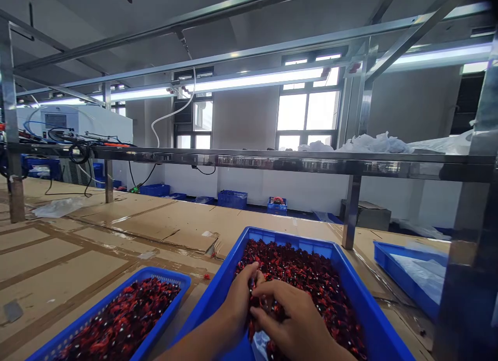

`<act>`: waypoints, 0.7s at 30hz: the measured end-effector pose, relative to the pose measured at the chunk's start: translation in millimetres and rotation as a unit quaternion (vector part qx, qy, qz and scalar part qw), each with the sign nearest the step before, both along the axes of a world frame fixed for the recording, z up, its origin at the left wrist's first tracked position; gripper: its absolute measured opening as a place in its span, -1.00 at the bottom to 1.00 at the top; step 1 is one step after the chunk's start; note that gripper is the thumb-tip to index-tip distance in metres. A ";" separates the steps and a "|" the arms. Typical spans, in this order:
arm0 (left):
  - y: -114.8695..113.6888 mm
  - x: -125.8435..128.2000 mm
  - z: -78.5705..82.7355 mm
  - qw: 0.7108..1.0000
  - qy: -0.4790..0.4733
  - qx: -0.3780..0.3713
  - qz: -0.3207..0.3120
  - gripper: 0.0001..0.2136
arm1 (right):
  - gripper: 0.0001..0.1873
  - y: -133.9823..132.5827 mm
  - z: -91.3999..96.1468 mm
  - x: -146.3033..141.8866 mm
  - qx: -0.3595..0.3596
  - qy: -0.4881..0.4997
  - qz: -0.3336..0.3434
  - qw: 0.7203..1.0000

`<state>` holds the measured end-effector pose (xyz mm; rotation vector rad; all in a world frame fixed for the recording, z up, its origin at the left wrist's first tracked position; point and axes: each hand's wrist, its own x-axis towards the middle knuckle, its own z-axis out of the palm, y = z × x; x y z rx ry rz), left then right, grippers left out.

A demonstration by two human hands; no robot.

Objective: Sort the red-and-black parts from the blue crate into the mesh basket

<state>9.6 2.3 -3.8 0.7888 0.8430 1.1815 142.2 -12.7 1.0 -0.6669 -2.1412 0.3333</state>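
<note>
Both hands are together over a large blue tray (379,314) filled with small glossy dark-red and black pieces (295,260), whose exact kind I cannot make out. My left hand (237,301) is cupped, its fingers curled around a few of these pieces. My right hand (298,314) faces it, thumb and forefinger closed on a small dark-red piece beside the left fingers. Below them, a bit of clear plastic (260,343) shows inside the tray. To the left stands a smaller blue basket (184,283) heaped with similar red and dark pieces (132,311).
Taped cardboard (70,257) covers the bench. At the right, another blue tray (404,278) holds clear plastic, close to a metal post (462,257). A metal shelf rail (241,158) crosses ahead, with plastic bags (377,143) on it. Blue crates (232,198) stand beyond the bench.
</note>
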 end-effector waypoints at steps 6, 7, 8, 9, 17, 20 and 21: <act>6.7 -4.9 -4.1 1.000 0.015 -0.009 -0.003 -0.35 | -0.84 1.4 5.4 3.5 -0.011 0.034 -0.033 0.999; 5.7 -4.9 -4.2 1.000 0.021 -0.016 -0.005 -0.35 | -0.84 2.5 6.0 5.0 -0.009 0.036 -0.035 0.999; 4.6 -4.6 -3.9 0.999 0.027 -0.023 -0.007 -0.36 | -0.85 3.9 6.5 6.7 -0.007 0.036 -0.036 0.999; 3.2 -4.3 -3.1 0.999 0.032 -0.029 -0.009 -0.36 | -0.85 5.2 6.7 8.4 -0.002 0.035 -0.037 0.999; -7.0 -3.1 6.8 0.998 0.055 -0.037 -0.008 -0.43 | -0.87 3.4 12.6 6.7 -0.046 0.081 -0.038 0.995; -7.3 -4.1 7.3 0.998 0.043 -0.045 -0.014 -0.47 | -0.82 5.2 18.6 5.6 -0.250 0.213 -0.013 0.944; -6.8 -4.5 6.9 0.998 0.040 -0.044 -0.019 -0.46 | -0.75 7.7 20.3 6.8 -0.344 0.269 0.016 0.899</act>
